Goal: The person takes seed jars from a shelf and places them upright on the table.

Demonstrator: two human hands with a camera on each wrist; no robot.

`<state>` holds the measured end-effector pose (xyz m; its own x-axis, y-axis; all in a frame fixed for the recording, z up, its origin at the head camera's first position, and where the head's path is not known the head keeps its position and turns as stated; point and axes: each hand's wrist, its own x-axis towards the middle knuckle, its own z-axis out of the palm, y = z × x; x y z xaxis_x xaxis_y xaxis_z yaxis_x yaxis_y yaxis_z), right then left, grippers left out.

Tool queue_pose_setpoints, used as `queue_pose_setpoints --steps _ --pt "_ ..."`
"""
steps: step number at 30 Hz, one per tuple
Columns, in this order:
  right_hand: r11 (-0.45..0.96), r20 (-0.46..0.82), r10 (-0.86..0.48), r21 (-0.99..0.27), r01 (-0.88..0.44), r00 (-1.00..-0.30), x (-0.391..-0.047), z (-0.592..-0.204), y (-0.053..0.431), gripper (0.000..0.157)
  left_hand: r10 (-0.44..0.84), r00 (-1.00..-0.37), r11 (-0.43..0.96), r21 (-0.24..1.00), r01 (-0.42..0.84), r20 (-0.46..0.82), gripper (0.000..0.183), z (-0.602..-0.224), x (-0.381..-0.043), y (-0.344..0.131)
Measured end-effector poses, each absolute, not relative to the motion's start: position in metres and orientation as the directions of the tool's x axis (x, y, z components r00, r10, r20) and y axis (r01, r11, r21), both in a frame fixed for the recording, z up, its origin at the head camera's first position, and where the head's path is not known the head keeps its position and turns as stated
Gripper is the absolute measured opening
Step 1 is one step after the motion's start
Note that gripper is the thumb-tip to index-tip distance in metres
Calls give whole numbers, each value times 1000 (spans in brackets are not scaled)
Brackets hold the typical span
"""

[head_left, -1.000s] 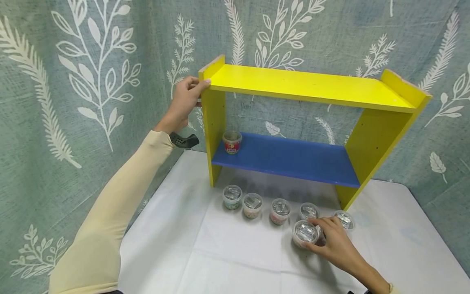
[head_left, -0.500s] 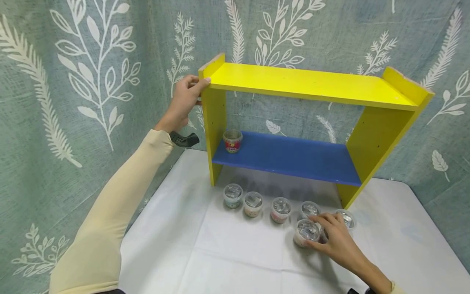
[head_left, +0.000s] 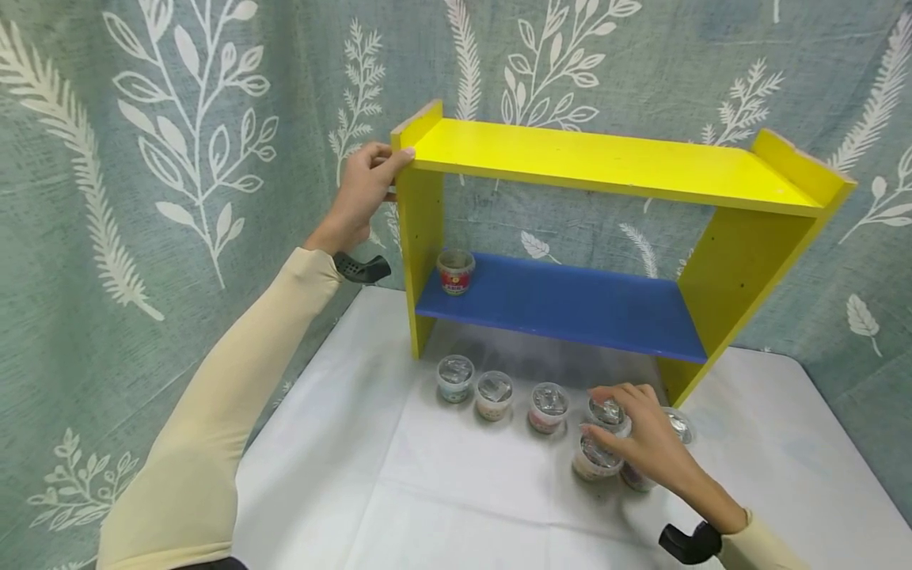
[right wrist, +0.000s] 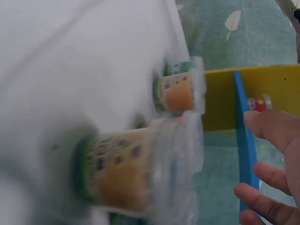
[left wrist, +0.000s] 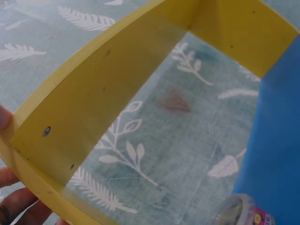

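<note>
At the upper left corner of the yellow shelf unit [head_left: 570,154], my left hand [head_left: 359,190] grips the side panel. Its thumb lies on the front and its fingers reach behind, as the left wrist view also shows. Over a lidded plastic cup [head_left: 594,469] on the white table hovers my right hand [head_left: 644,439], thumb and fingers spread apart. In the right wrist view this cup [right wrist: 124,173] has an orange label and stands apart from the fingers. Another cup [head_left: 637,480] is partly hidden under the hand.
A red-labelled cup [head_left: 454,279] stands at the left end of the blue shelf board [head_left: 570,305]. More lidded cups line the white tablecloth [head_left: 456,499] before the unit, such as a green one [head_left: 454,388] and a pink one [head_left: 547,416]. A patterned curtain [head_left: 306,119] hangs behind.
My right hand has let go of the front cup, its fingers spreading and lifting off. The cup stays on the table. My left hand keeps its hold on the shelf unit.
</note>
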<state>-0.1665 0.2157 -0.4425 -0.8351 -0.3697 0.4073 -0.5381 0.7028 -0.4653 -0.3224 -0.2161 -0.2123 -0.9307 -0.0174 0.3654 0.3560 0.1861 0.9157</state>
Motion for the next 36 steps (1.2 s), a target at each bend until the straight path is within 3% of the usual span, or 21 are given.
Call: queue_pose_setpoints --steps 23,36 --pt "582 332 -406 -624 -521 -851 -227 -404 155 47 -9 -931 183 916 357 365 40 -211 -323 -217" --pt "521 291 -379 -717 -462 -878 -264 -386 113 57 -6 -936 182 921 345 352 39 -211 -325 -218"
